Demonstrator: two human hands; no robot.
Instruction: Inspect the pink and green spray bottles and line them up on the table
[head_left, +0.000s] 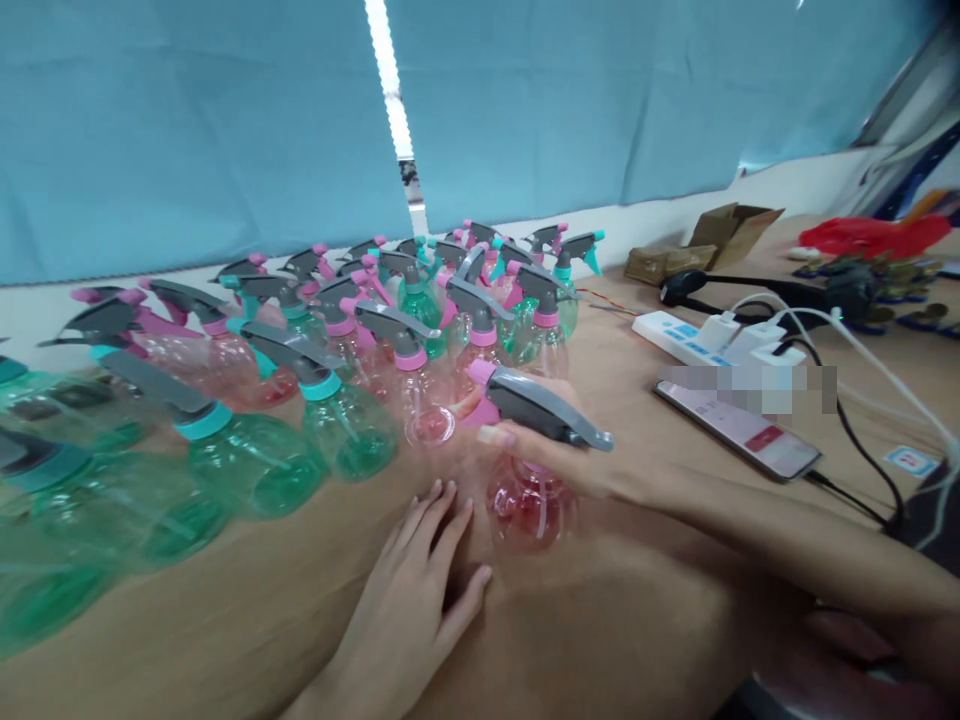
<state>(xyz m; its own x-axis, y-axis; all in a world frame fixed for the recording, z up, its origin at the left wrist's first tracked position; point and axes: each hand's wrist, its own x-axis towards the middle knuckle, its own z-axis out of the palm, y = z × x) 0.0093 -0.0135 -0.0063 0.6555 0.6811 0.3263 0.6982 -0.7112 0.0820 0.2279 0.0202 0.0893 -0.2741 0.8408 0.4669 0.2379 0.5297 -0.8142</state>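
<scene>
My right hand point(555, 455) grips the neck of a pink spray bottle point(531, 500) just under its grey trigger head point(544, 405). The bottle stands upright on the brown table point(600, 620). To its left, my left hand point(416, 590) rests flat on the table with fingers stretched out, holding nothing, a short gap from the bottle. Behind them stands a crowd of several pink and green spray bottles point(345, 420) with grey triggers.
A phone point(739, 425) lies right of the bottle, plugged into a cable. Behind it are a white power strip point(701, 340) with chargers, black and white cables, a cardboard box point(731, 230) and a red bag point(870, 235). Blue curtains hang at the back.
</scene>
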